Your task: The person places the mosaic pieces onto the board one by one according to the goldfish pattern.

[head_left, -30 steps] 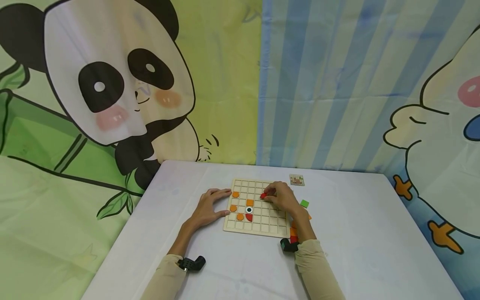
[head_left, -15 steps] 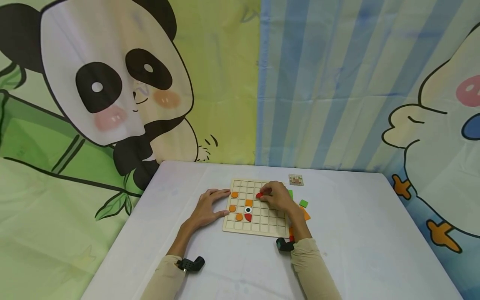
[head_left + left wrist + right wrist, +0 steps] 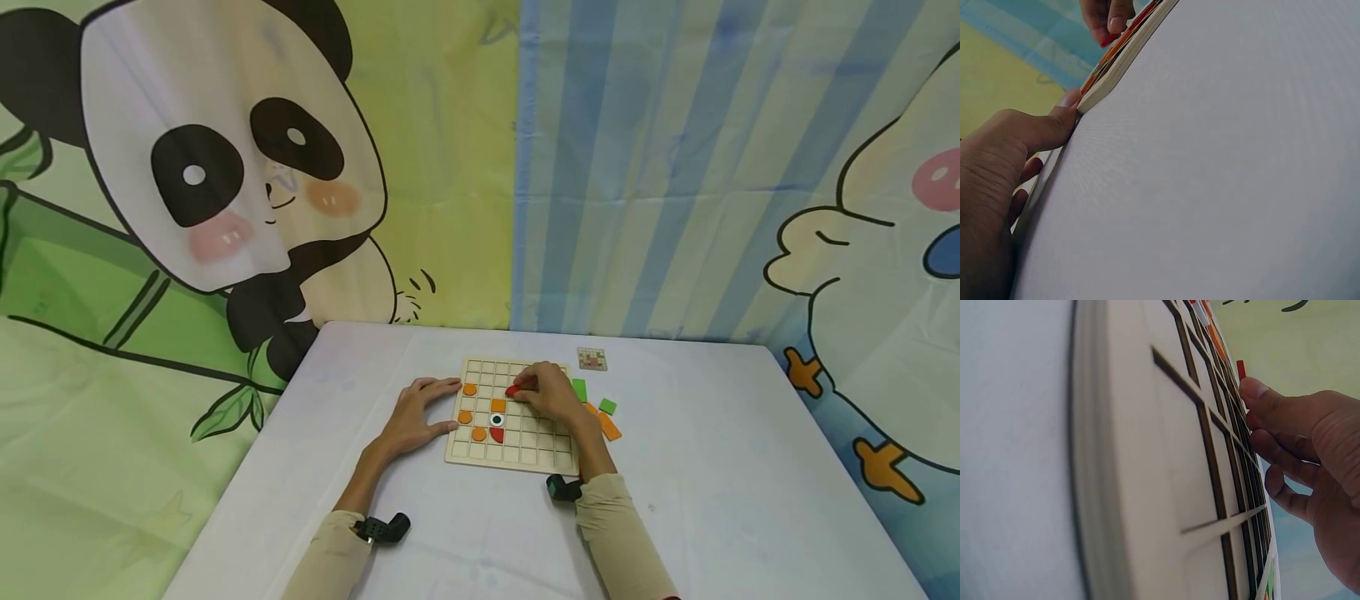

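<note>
A pale wooden grid board (image 3: 528, 454) lies on the white table. Along its left edge rests my left hand (image 3: 407, 418), fingers and thumb spread; in the left wrist view the thumb (image 3: 1054, 128) touches the board's side. My right hand (image 3: 553, 395) pinches a small red piece (image 3: 512, 390) between thumb and fingertips, low over the board's upper middle. The right wrist view shows this red piece (image 3: 1241, 369) standing out past the thumb tip. Set in the grid are orange discs (image 3: 465, 417), an orange square (image 3: 498, 406), a black-and-white eye piece (image 3: 497, 420) and a red quarter-round (image 3: 497, 435).
Right of the board lie loose green squares (image 3: 607, 407) and orange pieces (image 3: 610, 427), partly hidden by the right forearm. A small pattern card (image 3: 592, 359) lies behind the board's right corner. Printed cloth walls (image 3: 450, 167) stand behind the table (image 3: 735, 467).
My right hand has moved left across the board with the red piece, uncovering more of the loose green and orange pieces. The left hand stays at the board's edge.
</note>
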